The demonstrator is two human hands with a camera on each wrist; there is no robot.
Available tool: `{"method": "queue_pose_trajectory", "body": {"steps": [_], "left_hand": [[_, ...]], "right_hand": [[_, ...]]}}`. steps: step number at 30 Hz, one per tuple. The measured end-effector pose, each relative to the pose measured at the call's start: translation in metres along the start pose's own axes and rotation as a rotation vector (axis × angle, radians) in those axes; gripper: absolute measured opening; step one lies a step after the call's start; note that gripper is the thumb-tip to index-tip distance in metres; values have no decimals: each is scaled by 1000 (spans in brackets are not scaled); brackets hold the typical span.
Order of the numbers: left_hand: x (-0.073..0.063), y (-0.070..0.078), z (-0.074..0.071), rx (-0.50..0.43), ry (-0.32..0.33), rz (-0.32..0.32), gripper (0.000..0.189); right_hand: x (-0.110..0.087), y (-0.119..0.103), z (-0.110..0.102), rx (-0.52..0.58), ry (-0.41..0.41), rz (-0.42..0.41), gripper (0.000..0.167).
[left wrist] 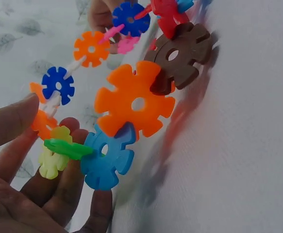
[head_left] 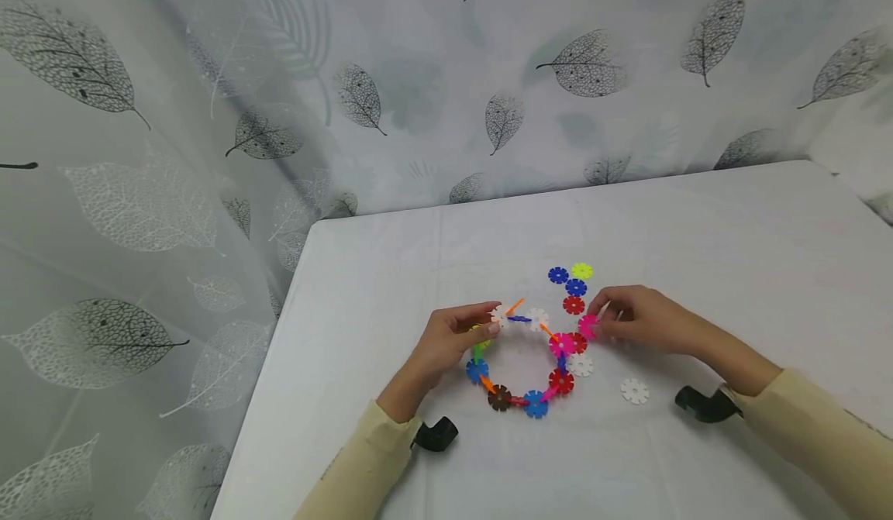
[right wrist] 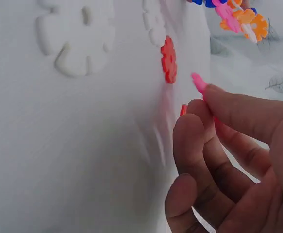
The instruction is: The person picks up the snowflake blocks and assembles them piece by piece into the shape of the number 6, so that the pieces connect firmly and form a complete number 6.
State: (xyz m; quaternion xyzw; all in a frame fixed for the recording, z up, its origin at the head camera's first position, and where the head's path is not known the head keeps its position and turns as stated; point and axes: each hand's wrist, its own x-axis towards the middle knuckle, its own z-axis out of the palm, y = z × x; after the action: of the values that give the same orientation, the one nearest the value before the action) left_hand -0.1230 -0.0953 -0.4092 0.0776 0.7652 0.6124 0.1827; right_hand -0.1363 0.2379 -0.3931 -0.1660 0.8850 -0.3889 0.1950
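My left hand (head_left: pixel 441 342) grips the upper left of a ring of linked, notched snowflake discs, pinching it near a white disc (head_left: pixel 499 316). An orange disc (left wrist: pixel 116 94), a brown disc (left wrist: pixel 199 43) and a light blue disc (left wrist: pixel 95 167) belong to this ring, which tilts up from the table in the left wrist view. At the ring's right side, my right hand (head_left: pixel 645 320) pinches a loose pink disc (right wrist: pixel 198 81) between thumb and fingertips. That disc is close to the ring's pink disc (head_left: pixel 556 350); in the right wrist view the two are apart.
Beyond the ring lie loose discs: two blue, one yellow (head_left: pixel 582 271) and one red (head_left: pixel 574 305). Another red disc (right wrist: pixel 169 60) and a white disc (head_left: pixel 580 370) lie beside the ring's right edge. A second white disc (head_left: pixel 635 397) rests nearer me on the white table (head_left: pixel 391 272).
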Motion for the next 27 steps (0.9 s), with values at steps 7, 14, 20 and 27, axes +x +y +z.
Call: {"method": "queue_pose_trajectory", "body": {"steps": [7,14,20,27], "left_hand": [[-2,1,-3,-61,-16,29,39],[-3,3,-1,-99,-43,63,36],[-3,5,0,-90,-33,55,34],[-4,6,1,-72,-24,59,35]], "right_hand": [[8,-19,4,34,156,-53,32],[13,-36,14,81,293,-115,33],[15,-44,23,136,314,-130,35],[15,-50,27,144,317,-149,34]]}}
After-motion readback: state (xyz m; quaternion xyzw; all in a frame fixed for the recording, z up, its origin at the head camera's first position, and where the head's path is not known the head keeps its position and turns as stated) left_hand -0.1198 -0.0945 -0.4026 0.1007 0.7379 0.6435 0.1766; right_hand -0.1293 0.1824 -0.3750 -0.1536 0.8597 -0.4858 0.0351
